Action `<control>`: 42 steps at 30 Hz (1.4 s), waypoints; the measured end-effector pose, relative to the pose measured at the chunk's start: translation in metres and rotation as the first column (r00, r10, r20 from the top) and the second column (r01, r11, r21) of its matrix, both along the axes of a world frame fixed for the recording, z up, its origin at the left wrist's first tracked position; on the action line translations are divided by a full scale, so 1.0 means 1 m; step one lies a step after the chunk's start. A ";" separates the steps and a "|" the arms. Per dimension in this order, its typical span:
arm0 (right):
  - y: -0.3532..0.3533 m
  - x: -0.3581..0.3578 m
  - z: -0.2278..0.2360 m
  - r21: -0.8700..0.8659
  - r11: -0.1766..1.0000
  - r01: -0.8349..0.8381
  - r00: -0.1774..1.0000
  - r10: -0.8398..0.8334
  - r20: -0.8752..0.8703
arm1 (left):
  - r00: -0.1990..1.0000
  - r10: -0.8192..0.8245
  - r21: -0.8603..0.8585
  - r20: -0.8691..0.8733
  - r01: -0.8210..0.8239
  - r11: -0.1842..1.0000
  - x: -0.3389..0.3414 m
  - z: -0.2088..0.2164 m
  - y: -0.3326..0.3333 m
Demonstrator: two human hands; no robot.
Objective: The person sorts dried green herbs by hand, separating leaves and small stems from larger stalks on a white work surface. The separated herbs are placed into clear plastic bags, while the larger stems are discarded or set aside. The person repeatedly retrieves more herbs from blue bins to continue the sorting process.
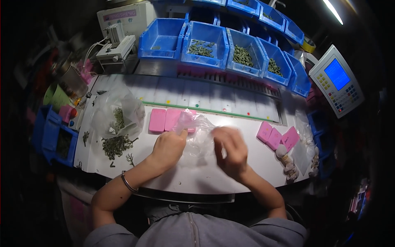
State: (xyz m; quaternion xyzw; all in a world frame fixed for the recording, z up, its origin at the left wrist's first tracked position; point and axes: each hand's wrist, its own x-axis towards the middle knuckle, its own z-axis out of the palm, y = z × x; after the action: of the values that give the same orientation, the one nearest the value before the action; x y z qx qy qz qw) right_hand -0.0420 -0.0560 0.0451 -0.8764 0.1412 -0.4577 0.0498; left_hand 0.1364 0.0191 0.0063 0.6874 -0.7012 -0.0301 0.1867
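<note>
Above the middle of the white worktop, a clear plastic bag (pixel 200 136) hangs crumpled between my two hands. My left hand (pixel 169 145) is closed in a pinch on the bag's left edge. At the bag's right side is my right hand (pixel 232 153), fingers curled and smeared by motion; whether it grips the film cannot be seen. Behind the bag, pink blocks (pixel 157 120) lie in a row, partly covered by it. To the left, another clear bag (pixel 133 108) stands open beside a heap of small green pieces (pixel 116 147), with more green pieces showing inside.
Blue bins (pixel 205 43), several with green pieces, line the back above a light panel (pixel 214 96). More pink blocks (pixel 271 136) and a knotted cloth bundle (pixel 288 164) lie at right. A keypad with a blue screen (pixel 337 80) stands beyond. Further blue bins (pixel 51 136) flank the left.
</note>
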 end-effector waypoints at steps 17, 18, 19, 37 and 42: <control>-0.062 0.003 0.016 0.122 0.982 0.144 0.527 0.028 -0.849 | 0.902 -0.220 0.160 0.372 0.171 0.972 0.006 0.044 -0.031; -0.058 0.002 0.026 0.155 0.979 0.129 0.502 0.070 -0.862 | 0.909 -0.189 0.177 0.372 0.130 0.976 0.014 0.044 -0.032; -0.056 -0.003 0.033 0.189 0.974 0.125 0.470 0.109 -0.876 | 0.915 -0.165 0.195 0.367 0.098 0.976 0.022 0.046 -0.034; -0.042 0.023 -0.042 0.521 0.853 -0.015 0.570 0.436 -0.697 | 0.991 0.072 0.229 -0.110 -0.045 0.972 0.046 0.006 0.064; -0.040 0.014 -0.065 0.674 0.731 -0.106 0.798 0.467 -0.381 | 0.945 0.244 0.185 -0.218 -0.206 0.961 0.051 -0.011 0.053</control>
State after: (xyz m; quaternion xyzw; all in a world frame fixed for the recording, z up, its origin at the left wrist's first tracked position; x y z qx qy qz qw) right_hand -0.0279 -0.0962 -0.0201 -0.9109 0.1487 -0.1120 0.3682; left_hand 0.1870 0.0724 -0.0044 0.7673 -0.5856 -0.1470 0.2160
